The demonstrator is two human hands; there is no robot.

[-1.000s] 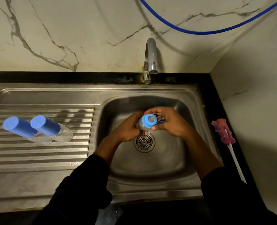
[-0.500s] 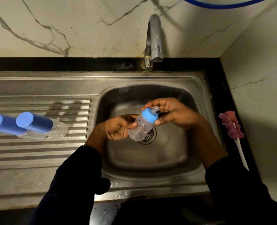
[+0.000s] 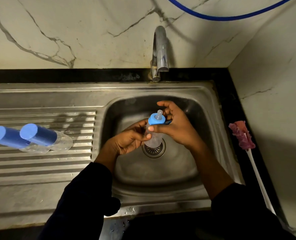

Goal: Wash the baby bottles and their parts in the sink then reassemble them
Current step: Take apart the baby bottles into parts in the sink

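Over the sink basin (image 3: 192, 163) I hold a small clear baby bottle (image 3: 154, 137) with a blue collar and clear teat (image 3: 156, 118), tilted, teat toward the tap. My left hand (image 3: 128, 140) grips its lower body from the left. My right hand (image 3: 175, 126) holds it just under the collar, thumb across the front, and a bit of another blue part shows in its palm. Two capped bottles lie on their sides on the ribbed drainboard at left: one (image 3: 41, 135) beside the other (image 3: 5, 136), blue caps toward me.
The chrome tap (image 3: 159, 52) stands behind the basin, no water running. A bottle brush (image 3: 242, 135) with a pink head and white handle lies on the black counter at right. A blue hose (image 3: 230, 17) hangs across the marble wall. The drain (image 3: 154, 148) sits under the bottle.
The bottle swung from pointing at me to tilted with the teat up toward the tap. My left hand shifted from the collar end to its lower body. The view moved closer.
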